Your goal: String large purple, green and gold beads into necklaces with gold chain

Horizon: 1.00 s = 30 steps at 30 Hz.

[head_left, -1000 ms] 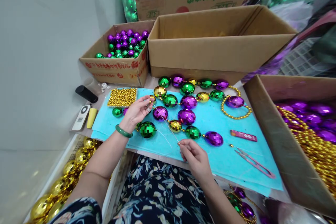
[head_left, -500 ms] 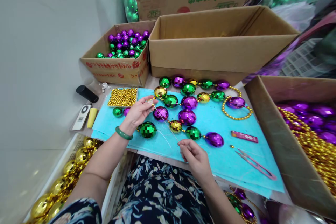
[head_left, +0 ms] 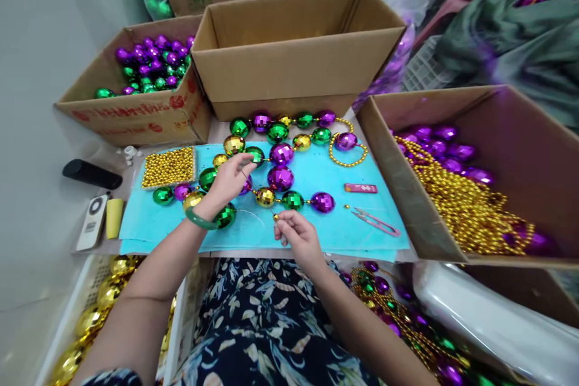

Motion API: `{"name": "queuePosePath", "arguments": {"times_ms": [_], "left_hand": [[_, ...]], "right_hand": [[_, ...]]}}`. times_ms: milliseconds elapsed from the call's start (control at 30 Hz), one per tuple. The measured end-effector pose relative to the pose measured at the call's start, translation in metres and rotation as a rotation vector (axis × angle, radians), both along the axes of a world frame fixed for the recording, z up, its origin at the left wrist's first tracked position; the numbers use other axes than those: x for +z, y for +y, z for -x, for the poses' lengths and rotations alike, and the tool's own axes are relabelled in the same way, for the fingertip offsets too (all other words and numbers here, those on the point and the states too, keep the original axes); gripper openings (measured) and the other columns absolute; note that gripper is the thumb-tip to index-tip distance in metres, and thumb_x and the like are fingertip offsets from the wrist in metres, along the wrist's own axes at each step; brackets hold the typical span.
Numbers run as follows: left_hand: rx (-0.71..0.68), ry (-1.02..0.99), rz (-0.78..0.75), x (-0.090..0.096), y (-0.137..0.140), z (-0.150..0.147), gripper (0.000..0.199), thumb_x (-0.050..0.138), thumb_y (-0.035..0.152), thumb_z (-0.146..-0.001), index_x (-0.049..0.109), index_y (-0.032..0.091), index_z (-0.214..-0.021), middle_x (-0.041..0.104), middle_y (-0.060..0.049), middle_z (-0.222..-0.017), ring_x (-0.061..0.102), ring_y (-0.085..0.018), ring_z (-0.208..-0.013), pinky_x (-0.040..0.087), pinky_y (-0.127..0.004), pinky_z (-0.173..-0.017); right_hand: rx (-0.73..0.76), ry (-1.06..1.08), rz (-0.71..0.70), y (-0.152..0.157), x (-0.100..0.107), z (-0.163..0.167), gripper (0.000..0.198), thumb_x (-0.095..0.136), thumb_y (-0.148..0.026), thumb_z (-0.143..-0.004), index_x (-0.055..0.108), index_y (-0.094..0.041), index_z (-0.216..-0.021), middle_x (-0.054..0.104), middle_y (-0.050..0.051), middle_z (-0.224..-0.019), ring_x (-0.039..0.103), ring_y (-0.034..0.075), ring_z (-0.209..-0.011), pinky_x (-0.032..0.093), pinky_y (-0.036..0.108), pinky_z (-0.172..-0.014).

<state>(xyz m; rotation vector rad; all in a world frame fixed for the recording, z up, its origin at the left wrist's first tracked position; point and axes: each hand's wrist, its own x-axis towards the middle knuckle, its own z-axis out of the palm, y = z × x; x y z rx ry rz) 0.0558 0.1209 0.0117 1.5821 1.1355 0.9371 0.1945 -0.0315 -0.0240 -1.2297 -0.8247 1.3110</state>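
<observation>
My right hand (head_left: 298, 238) pinches a small gold bead (head_left: 275, 217) in front of the bead strand. My left hand (head_left: 230, 180), wearing a green bangle (head_left: 200, 219), is closed at the fingertips on a thin thread, faint where it runs towards the right hand. Under and around the left hand lies a strand of large faceted beads, among them a green bead (head_left: 225, 216), a gold bead (head_left: 265, 196) and a purple bead (head_left: 322, 202). A loose pale thread end (head_left: 253, 215) curves from the green bead. Parts of the strand are hidden by the left hand.
A tray of small gold beads (head_left: 168, 167) sits on the blue cloth (head_left: 312, 235). To the right are pink thread snips (head_left: 376, 222) and a red packet (head_left: 360, 188). Cardboard boxes (head_left: 294, 66) border the back; a bead-filled box (head_left: 416, 217) stands right.
The view has swung to the right. The thread between my hands is fainter now, and a gold bead shows at my right fingertips. The laid-out strands look unchanged.
</observation>
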Motion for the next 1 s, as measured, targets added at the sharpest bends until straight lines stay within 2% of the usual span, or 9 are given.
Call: {"name": "queuePosePath", "arguments": {"times_ms": [133,233,333,433,533,600,700,767,1000], "left_hand": [[-0.048,0.333,-0.117,-0.016,-0.002,-0.044,0.026,0.069,0.040,-0.075,0.060,0.019,-0.087,0.066,-0.010,-0.088,0.061,-0.025,-0.087,0.043,-0.033,-0.085],[-0.069,0.517,-0.007,-0.022,-0.006,-0.067,0.047,0.073,0.053,-0.066,0.050,0.018,-0.089,0.066,-0.014,-0.085,0.063,-0.033,-0.091,0.043,-0.035,-0.082],[-0.048,0.507,0.111,-0.029,-0.007,-0.076,0.060,0.081,0.053,-0.053,0.044,0.020,-0.088,0.067,-0.014,-0.086,0.064,-0.035,-0.094,0.043,-0.033,-0.079],[-0.021,0.390,0.176,-0.032,-0.005,-0.079,0.063,0.086,0.046,-0.041,0.044,0.022,-0.081,0.066,-0.009,-0.083,0.063,-0.035,-0.096,0.043,-0.032,-0.081],[-0.025,0.268,0.240,-0.022,-0.005,-0.075,0.051,0.086,0.040,-0.043,0.053,0.020,-0.076,0.065,-0.006,-0.079,0.062,-0.032,-0.095,0.044,-0.032,-0.082],[0.001,0.013,0.380,-0.009,-0.007,-0.069,0.040,0.080,0.039,-0.055,0.059,0.018,-0.081,0.065,-0.005,-0.080,0.062,-0.026,-0.090,0.047,-0.031,-0.079],[0.106,-0.555,0.650,0.010,-0.009,-0.052,0.032,0.065,0.042,-0.074,0.060,0.018,-0.094,0.067,-0.005,-0.087,0.063,-0.020,-0.084,0.053,-0.035,-0.079],[0.190,-0.799,0.732,0.018,-0.010,-0.040,0.030,0.059,0.042,-0.080,0.058,0.018,-0.098,0.068,-0.006,-0.091,0.064,-0.018,-0.084,0.055,-0.038,-0.080],[0.312,-0.974,0.780,0.021,-0.016,-0.023,0.029,0.049,0.043,-0.088,0.058,0.018,-0.100,0.068,-0.007,-0.094,0.064,-0.019,-0.088,0.057,-0.036,-0.078]], "right_hand": [[-0.020,-0.011,-0.053,-0.007,0.006,-0.002,0.015,0.056,-0.034,-0.079,0.056,-0.019,-0.079,0.055,-0.003,-0.057,0.049,0.010,-0.051,0.037,0.021,-0.046],[-0.047,-0.034,-0.089,-0.013,0.007,-0.008,0.015,0.056,-0.034,-0.080,0.056,-0.019,-0.080,0.055,-0.003,-0.058,0.049,0.010,-0.052,0.038,0.022,-0.047],[-0.064,-0.061,-0.085,-0.017,0.005,-0.016,0.017,0.056,-0.036,-0.080,0.056,-0.019,-0.081,0.055,-0.002,-0.058,0.050,0.011,-0.052,0.039,0.022,-0.047],[-0.087,-0.078,-0.074,-0.020,0.001,-0.024,0.018,0.056,-0.038,-0.080,0.055,-0.020,-0.081,0.054,-0.002,-0.057,0.050,0.011,-0.051,0.038,0.022,-0.046],[-0.121,-0.079,-0.091,-0.023,-0.002,-0.030,0.017,0.057,-0.036,-0.081,0.056,-0.019,-0.082,0.054,-0.002,-0.056,0.049,0.011,-0.051,0.040,0.023,-0.047],[-0.142,-0.092,-0.113,-0.024,-0.004,-0.033,0.017,0.057,-0.036,-0.081,0.058,-0.019,-0.081,0.053,-0.002,-0.056,0.049,0.011,-0.051,0.041,0.024,-0.049],[-0.160,-0.131,-0.116,-0.026,-0.010,-0.037,0.018,0.058,-0.036,-0.081,0.060,-0.018,-0.079,0.053,-0.002,-0.055,0.049,0.011,-0.051,0.041,0.025,-0.050],[-0.160,-0.149,-0.094,-0.026,-0.015,-0.038,0.019,0.059,-0.036,-0.080,0.061,-0.018,-0.078,0.053,-0.002,-0.055,0.049,0.012,-0.050,0.040,0.024,-0.049],[-0.139,-0.171,-0.037,-0.020,-0.017,-0.031,0.020,0.060,-0.038,-0.078,0.062,-0.018,-0.075,0.052,-0.001,-0.054,0.047,0.012,-0.049,0.039,0.024,-0.048]]}}
